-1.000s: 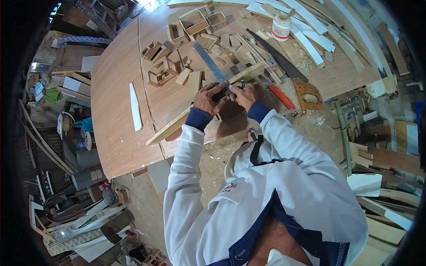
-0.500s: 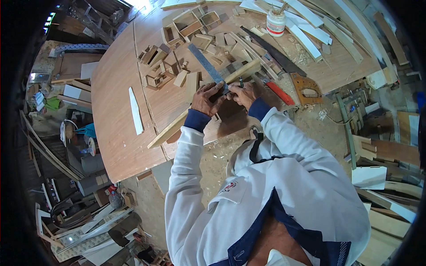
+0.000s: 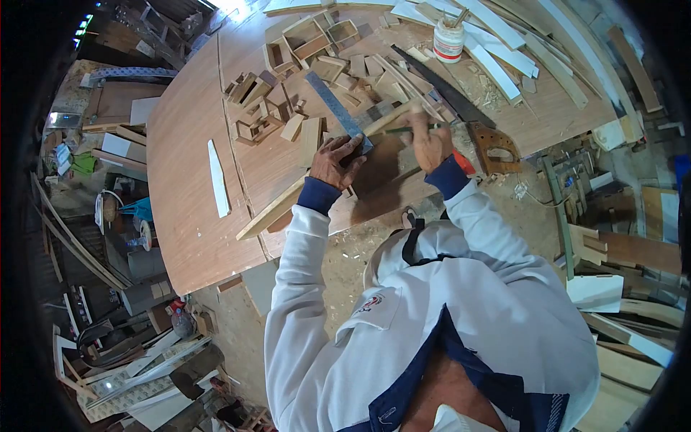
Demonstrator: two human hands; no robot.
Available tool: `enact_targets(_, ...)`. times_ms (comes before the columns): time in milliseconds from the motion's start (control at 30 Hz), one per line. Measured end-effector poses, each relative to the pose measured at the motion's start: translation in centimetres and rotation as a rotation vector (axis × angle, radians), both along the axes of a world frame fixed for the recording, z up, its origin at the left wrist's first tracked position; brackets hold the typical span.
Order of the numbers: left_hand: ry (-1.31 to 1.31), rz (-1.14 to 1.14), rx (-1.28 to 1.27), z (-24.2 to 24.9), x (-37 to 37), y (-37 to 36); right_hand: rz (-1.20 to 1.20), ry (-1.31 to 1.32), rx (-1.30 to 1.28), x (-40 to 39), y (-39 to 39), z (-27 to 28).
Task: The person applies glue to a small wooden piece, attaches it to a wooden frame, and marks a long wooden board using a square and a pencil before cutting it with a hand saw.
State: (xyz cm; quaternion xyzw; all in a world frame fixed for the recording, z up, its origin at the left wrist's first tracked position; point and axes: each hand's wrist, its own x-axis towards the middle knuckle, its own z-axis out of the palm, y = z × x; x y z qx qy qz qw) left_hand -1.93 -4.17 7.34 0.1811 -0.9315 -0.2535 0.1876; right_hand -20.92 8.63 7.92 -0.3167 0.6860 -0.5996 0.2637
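Observation:
My left hand (image 3: 337, 163) presses a grey-blue metal ruler (image 3: 332, 103) against a long wooden strip (image 3: 273, 209), fingers bent over both. The ruler lies across the strip at about a right angle; whether it has a stock is hidden under the hand. To the right, my right hand (image 3: 430, 146), a little blurred, is closed round a dark green pencil (image 3: 400, 130). That pencil's tip points left, over the strip's far part (image 3: 392, 118).
Beyond my hands lie small wooden boxes (image 3: 308, 39) and offcuts. A handsaw (image 3: 495, 149), a red-handled tool (image 3: 463, 163) and a white jar with brushes (image 3: 448, 43) are on the right. One white strip (image 3: 218, 180) rests on the tabletop (image 3: 183, 216) at left.
My right hand has moved right, away from the ruler and my left hand, with the pencil now turned sideways. The left hand, ruler and strip stay almost in place.

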Motion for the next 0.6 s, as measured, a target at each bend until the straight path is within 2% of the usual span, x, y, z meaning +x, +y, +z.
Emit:
enact_targets(67,-0.002,-0.001,0.004,0.1,0.0,0.0,0.029,0.048,0.0,0.8,-0.4,0.3)
enact_targets(133,-0.014,0.001,0.006,0.1,0.0,0.0,0.08,0.209,-0.211,1.5,-0.7,0.2)
enact_targets(167,-0.012,0.002,0.005,0.1,-0.1,-0.1,0.081,0.211,-0.212,1.5,-0.8,0.0)
enact_targets(233,-0.021,-0.005,0.02,-0.1,0.0,-0.3,0.12,0.377,-0.147,1.7,-1.0,-0.4)
enact_targets(600,-0.009,0.002,0.026,-0.5,0.1,-0.4,0.126,0.507,-0.232,2.0,-1.7,-0.8)
